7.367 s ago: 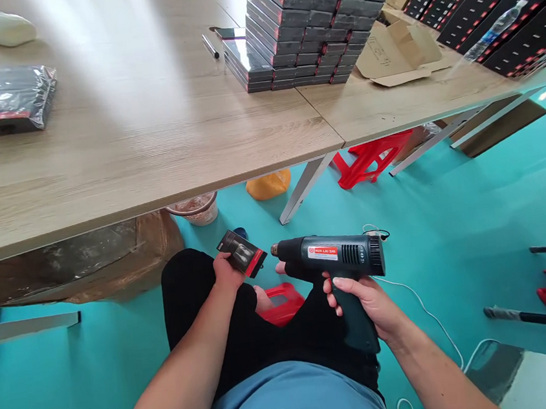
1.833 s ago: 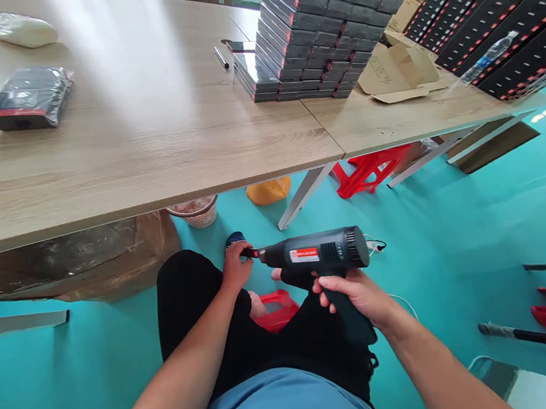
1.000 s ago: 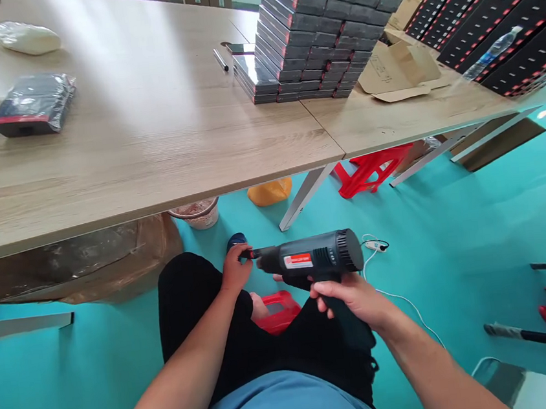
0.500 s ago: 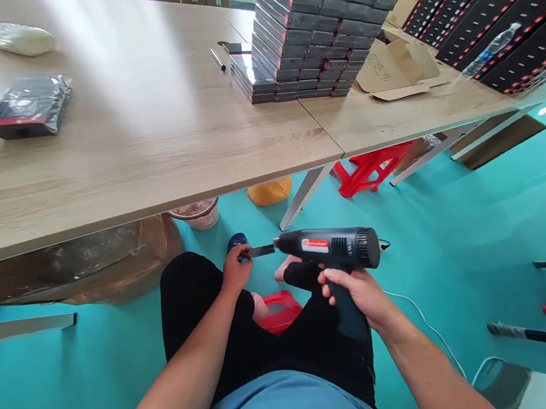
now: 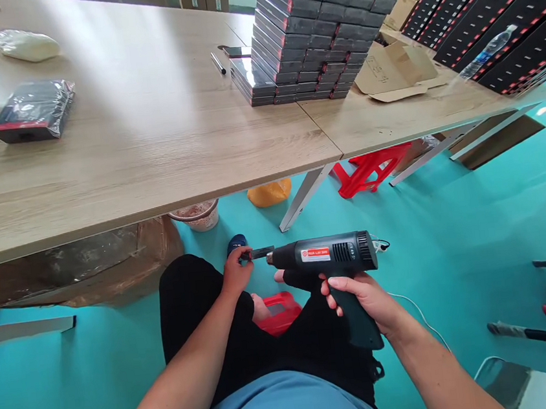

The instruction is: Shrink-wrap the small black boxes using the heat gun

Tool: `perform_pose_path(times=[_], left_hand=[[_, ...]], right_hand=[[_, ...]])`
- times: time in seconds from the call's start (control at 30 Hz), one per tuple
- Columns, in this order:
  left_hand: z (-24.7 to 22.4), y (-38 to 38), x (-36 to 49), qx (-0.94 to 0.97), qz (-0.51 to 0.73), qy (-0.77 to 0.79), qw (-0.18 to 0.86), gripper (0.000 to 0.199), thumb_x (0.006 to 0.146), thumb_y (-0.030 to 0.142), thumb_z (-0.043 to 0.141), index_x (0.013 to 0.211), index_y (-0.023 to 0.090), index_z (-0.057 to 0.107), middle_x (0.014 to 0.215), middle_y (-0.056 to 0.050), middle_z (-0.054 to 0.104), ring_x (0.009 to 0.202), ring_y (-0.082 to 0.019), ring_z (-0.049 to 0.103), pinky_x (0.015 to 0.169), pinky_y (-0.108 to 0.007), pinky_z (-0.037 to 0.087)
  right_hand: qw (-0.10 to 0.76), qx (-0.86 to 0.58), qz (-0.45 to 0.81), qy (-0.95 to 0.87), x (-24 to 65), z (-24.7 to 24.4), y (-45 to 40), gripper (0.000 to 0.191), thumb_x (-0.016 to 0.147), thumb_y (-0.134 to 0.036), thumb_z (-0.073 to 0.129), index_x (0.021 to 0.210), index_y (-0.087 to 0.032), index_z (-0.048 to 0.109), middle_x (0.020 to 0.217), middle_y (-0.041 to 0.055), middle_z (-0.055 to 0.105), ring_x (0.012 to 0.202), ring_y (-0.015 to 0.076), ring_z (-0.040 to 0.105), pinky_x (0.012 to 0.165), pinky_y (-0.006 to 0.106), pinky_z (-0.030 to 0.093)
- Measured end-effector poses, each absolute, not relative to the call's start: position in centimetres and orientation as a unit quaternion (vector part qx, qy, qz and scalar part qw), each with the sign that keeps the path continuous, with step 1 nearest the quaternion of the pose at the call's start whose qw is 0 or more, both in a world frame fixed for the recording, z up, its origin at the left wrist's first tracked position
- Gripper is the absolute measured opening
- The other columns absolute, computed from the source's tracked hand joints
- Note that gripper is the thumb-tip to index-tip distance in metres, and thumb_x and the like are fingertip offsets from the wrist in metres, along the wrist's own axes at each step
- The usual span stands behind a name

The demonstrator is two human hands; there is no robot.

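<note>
My right hand (image 5: 355,293) is wrapped round the grip of a black heat gun (image 5: 327,255) with a red and white label. Its metal nozzle points left over my lap. Pinched in my left hand (image 5: 237,270) is a small, thin, dark flat piece (image 5: 261,252), seen nearly edge-on, so its exact kind is unclear. The nozzle tip is close to its right end; whether they touch I cannot tell.
Ahead is a wooden table (image 5: 151,159) bearing a tall stack of black boxes (image 5: 318,37), a film-wrapped box (image 5: 33,111), a pen (image 5: 218,63) and a cardboard piece (image 5: 395,71). Below are a waste bin (image 5: 201,217) and a red stool (image 5: 367,168). A white cord (image 5: 418,313) trails right.
The heat gun has turned a little: its nozzle has moved slightly left and down, and its grip has swung right. The left hand has barely moved.
</note>
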State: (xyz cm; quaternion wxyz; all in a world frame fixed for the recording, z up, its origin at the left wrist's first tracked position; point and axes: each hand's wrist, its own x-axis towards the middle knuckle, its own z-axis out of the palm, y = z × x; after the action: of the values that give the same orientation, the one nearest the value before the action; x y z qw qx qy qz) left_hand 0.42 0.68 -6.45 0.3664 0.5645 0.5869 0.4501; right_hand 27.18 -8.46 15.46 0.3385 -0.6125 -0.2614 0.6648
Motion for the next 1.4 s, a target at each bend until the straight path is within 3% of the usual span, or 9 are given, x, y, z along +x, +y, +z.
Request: perform_pose_path(times=[0.17,0.3,0.5,0.67,0.83,1.07,1.27,1.4], left_hand=[[-6.9,0.6,0.4,0.582,0.444,0.581,0.355,0.038,0.071,0.008,0.057,0.102,0.024,0.071,0.104,-0.003,0.072,0.098,-0.022,0.068,0.096,-0.041,0.053],[-7.1,0.6,0.5,0.589,0.438,0.584,0.347,0.036,0.072,0.009,0.06,0.103,0.024,0.071,0.105,-0.005,0.073,0.102,-0.024,0.067,0.096,-0.043,0.053],[-6.8,0.6,0.3,0.599,0.424,0.601,0.317,0.038,0.069,0.005,0.058,0.101,0.024,0.07,0.105,-0.005,0.073,0.102,-0.026,0.068,0.097,-0.044,0.053],[-6.6,0.6,0.6,0.62,0.397,0.603,0.306,0.033,0.072,0.008,0.063,0.1,0.024,0.068,0.102,-0.006,0.073,0.098,-0.026,0.068,0.091,-0.041,0.055],[-6.5,0.4,0.8,0.635,0.382,0.605,0.291,0.035,0.071,0.007,0.061,0.101,0.024,0.066,0.1,-0.005,0.072,0.095,-0.026,0.069,0.088,-0.039,0.054],[-6.3,0.6,0.9,0.658,0.352,0.597,0.295,0.033,0.072,0.007,0.061,0.099,0.025,0.067,0.1,-0.005,0.071,0.094,-0.026,0.068,0.088,-0.039,0.053],[-5.9,0.4,0.9,0.671,0.337,0.587,0.301,0.033,0.071,0.006,0.06,0.099,0.023,0.067,0.105,-0.008,0.071,0.103,-0.028,0.065,0.093,-0.04,0.052],[-5.7,0.4,0.9,0.623,0.335,0.619,0.34,0.03,0.072,0.008,0.06,0.098,0.021,0.067,0.103,-0.006,0.071,0.096,-0.024,0.067,0.089,-0.037,0.052]], right_hand=[[0.335,-0.66,0.594,-0.315,25.8,15.4,-8.7,0.035,0.075,-0.044,0.079,0.092,-0.014,0.075,0.072,0.0047,0.071,0.06,0.0169,0.064,0.052,0.028,0.054],[0.285,-0.594,0.653,-0.373,23.8,15.8,-9.3,0.03,0.08,-0.043,0.075,0.093,-0.016,0.077,0.074,0.0051,0.072,0.066,0.0193,0.065,0.056,0.03,0.054],[0.319,-0.632,0.594,-0.383,23.7,16.3,-8.7,0.026,0.081,-0.043,0.074,0.09,-0.019,0.076,0.076,0.0036,0.071,0.066,0.0188,0.064,0.058,0.031,0.054],[0.29,-0.582,0.653,-0.388,23.3,16.6,-8.6,0.027,0.079,-0.041,0.075,0.092,-0.018,0.075,0.071,0.0037,0.07,0.065,0.0196,0.064,0.056,0.031,0.054],[0.323,-0.661,0.567,-0.37,24.2,15.8,-8.1,0.026,0.078,-0.043,0.075,0.082,-0.017,0.075,0.067,0.0037,0.069,0.064,0.0189,0.064,0.057,0.03,0.055],[0.305,-0.589,0.652,-0.368,24.0,15.7,-9.0,0.029,0.078,-0.043,0.076,0.09,-0.017,0.076,0.084,0.0067,0.074,0.067,0.0178,0.065,0.057,0.03,0.055],[0.296,-0.608,0.626,-0.389,23.4,16.1,-8.9,0.024,0.081,-0.037,0.072,0.093,-0.018,0.075,0.079,0.0038,0.071,0.064,0.0168,0.062,0.055,0.029,0.053],[0.281,-0.601,0.631,-0.402,23.9,15.9,-8.4,0.027,0.079,-0.039,0.073,0.092,-0.016,0.075,0.07,0.003,0.069,0.065,0.0184,0.063,0.058,0.03,0.054]])
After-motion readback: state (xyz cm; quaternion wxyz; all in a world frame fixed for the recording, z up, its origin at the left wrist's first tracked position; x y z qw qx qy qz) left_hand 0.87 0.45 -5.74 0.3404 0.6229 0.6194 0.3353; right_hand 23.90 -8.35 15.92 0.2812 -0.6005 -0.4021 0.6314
